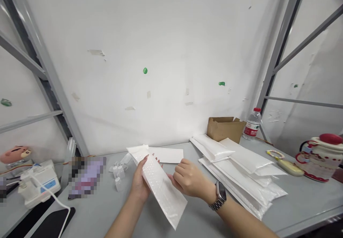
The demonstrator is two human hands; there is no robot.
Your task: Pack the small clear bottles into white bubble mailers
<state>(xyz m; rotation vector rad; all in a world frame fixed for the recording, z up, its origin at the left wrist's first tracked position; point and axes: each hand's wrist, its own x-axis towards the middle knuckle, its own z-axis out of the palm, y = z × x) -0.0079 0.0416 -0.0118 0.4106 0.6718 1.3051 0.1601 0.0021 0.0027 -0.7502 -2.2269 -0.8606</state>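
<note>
A long white bubble mailer hangs tilted above the table, with bubbles showing through its surface. My left hand is closed around its left edge, thumb on the near face and fingertips showing past the upper edge. My right hand, with a watch on the wrist, is curled closed at the mailer's right edge; thumb and forefinger meet that edge, and the other fingers are folded. Behind the mailer lies a flat white rectangular piece, partly covered. Small clear plastic bottles stand and lie left of my left hand.
To the right, more white bubble mailers lie in a loose pile. An open cardboard box and a water bottle stand behind them. A decorated jar is far right. At left are a power strip and a blurred purple item.
</note>
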